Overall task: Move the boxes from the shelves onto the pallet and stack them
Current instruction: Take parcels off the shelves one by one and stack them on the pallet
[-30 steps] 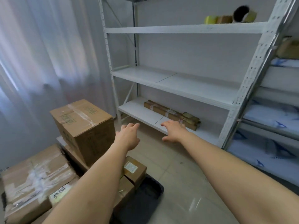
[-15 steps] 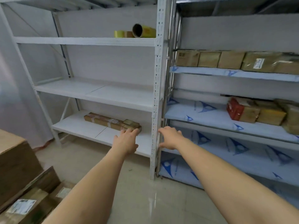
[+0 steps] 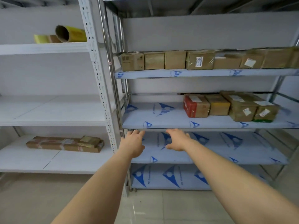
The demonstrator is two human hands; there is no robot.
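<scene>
Boxes (image 3: 229,105) crowd the right end of the metal shelf (image 3: 161,118); left hand (image 3: 134,143) and right hand (image 3: 177,139) reach out relaxed, holding nothing. Best shift rightward, gripping one box from both sides.

View swung right off the pallet stack; both hands, left hand (image 3: 133,143) and right hand (image 3: 177,139), ended up empty in front of the blue-film shelves (image 3: 210,125), fingers loose.

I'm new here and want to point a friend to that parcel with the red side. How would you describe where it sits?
Find the metal rack with blue-printed film on its shelves, right of the white one. On its middle shelf stands a short row of brown cardboard boxes; take the leftmost, the cardboard box with a red side. Its neighbours are plain brown or yellowish; only this one shows a bright red face.
</scene>
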